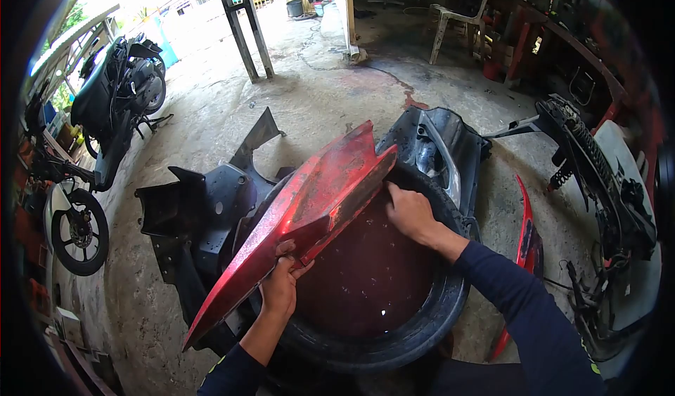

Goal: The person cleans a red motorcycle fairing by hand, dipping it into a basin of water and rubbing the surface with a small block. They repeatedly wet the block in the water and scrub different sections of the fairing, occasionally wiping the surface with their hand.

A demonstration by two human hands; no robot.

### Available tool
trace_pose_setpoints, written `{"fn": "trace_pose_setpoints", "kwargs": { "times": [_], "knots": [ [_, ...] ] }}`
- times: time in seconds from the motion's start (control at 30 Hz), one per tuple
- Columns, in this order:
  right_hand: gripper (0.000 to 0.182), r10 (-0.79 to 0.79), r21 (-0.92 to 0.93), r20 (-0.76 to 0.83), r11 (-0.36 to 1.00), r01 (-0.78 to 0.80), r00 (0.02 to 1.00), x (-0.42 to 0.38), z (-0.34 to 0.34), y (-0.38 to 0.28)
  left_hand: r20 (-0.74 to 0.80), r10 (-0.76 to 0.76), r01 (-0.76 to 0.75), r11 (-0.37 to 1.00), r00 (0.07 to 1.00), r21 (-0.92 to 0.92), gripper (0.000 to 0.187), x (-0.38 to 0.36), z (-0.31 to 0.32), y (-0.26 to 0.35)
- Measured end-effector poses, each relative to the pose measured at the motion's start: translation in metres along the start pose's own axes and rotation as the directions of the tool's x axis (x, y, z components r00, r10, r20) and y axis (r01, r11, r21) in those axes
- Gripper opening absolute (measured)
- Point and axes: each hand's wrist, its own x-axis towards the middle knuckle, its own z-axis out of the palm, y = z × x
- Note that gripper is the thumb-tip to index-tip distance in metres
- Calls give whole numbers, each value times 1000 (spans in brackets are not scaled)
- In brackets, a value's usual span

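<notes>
A red motorcycle fairing panel (pixel 309 199), its paint dirty and dull in patches, is held at a slant above a large black tub (pixel 450 297). My left hand (pixel 280 287) grips the panel's lower edge near its middle, with the thumb on the outer face. Close against the panel's right-hand edge is my right hand (pixel 413 214), its fingers curled shut. Whatever those fingers hold is hidden. Dark reddish water (pixel 373 276) with bits of foam fills the tub below both hands.
Black plastic motorcycle panels (pixel 211 202) lean left of the tub, and a grey-black fairing piece (pixel 439 146) sits behind it. Another red panel (pixel 524 234) lies on the concrete at right, near a motorcycle frame (pixel 598 185). A motorcycle (pixel 105 115) stands left; a plastic chair (pixel 460 20) is farther back.
</notes>
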Motion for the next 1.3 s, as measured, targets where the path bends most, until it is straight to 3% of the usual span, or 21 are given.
{"fn": "trace_pose_setpoints", "kwargs": {
  "times": [0.07, 0.1, 0.13, 0.2, 0.23, 0.37, 0.5, 0.67, 0.73, 0.8, 0.87, 0.9, 0.93, 1.0, 1.07, 1.23, 1.3],
  "knots": [
    [33, -45, 125, -260, 989, 79, 965, 4, 0, 7, -23, -21, 21, 1000, 1000, -17, 30, 1, 2, 2],
    [20, -32, 186, -269, 979, 85, 963, 4, -9, 2, -22, -20, 20, 1000, 1000, -17, 30, 1, 2, 2],
    [20, -32, 185, -269, 979, 84, 962, 4, -8, 2, -28, -26, 25, 999, 999, -25, 31, 0, 2, 2],
    [18, -300, 103, -429, 921, 376, 852, 3, -5, 0, -34, -31, 30, 999, 999, -33, 32, -1, 4, 3],
    [21, -365, 9, -424, 914, 407, 829, 4, 4, 0, -39, -46, 45, 998, 998, -41, 32, -2, 5, 5],
    [18, -367, -54, -405, 924, 379, 837, 17, 12, 14, -34, -56, 55, 998, 998, -39, 33, -7, 9, 7],
    [6, -358, -136, -347, 934, 331, 867, 16, 9, 4, -62, -46, 43, 998, 997, -52, 33, -18, 26, 12],
    [8, -286, -171, -349, 956, 239, 893, 15, 18, 20, -63, -29, 27, 999, 998, -32, 35, -27, 37, 14],
    [10, -381, -260, -203, 909, 325, 902, -8, 33, 8, -57, -16, 15, 1000, 998, -22, 35, -25, 39, 14],
    [11, -382, -147, -277, 924, 354, 882, -18, 31, -6, -65, -3, 2, 1000, 998, -19, 35, -24, 40, 11],
    [9, -166, -276, -163, 954, 117, 972, -8, 30, 14, -53, -3, 2, 1000, 999, -20, 35, -22, 36, 9],
    [7, -125, -241, -202, 968, 75, 971, -1, 15, 17, -56, -3, 3, 1000, 998, -12, 35, -22, 34, 9],
    [6, -130, -116, -331, 989, 96, 935, 3, 1, 16, -47, -9, 8, 1000, 999, -16, 35, -23, 32, 8],
    [7, -261, -109, -390, 965, 237, 883, 11, -3, 12, -41, -17, 16, 999, 999, -29, 35, -25, 32, 5],
    [7, -351, -189, -353, 935, 301, 868, 8, 8, 3, -27, -29, 28, 999, 999, -15, 35, -26, 32, 5],
    [10, -295, -204, -283, 948, 243, 913, 13, 9, -3, -38, -19, 18, 999, 999, -28, 37, -29, 40, 8],
    [9, -405, -241, -414, 912, 331, 815, 6, 7, -9, -47, -22, 21, 999, 999, -25, 41, -29, 41, 9]
  ]
}}
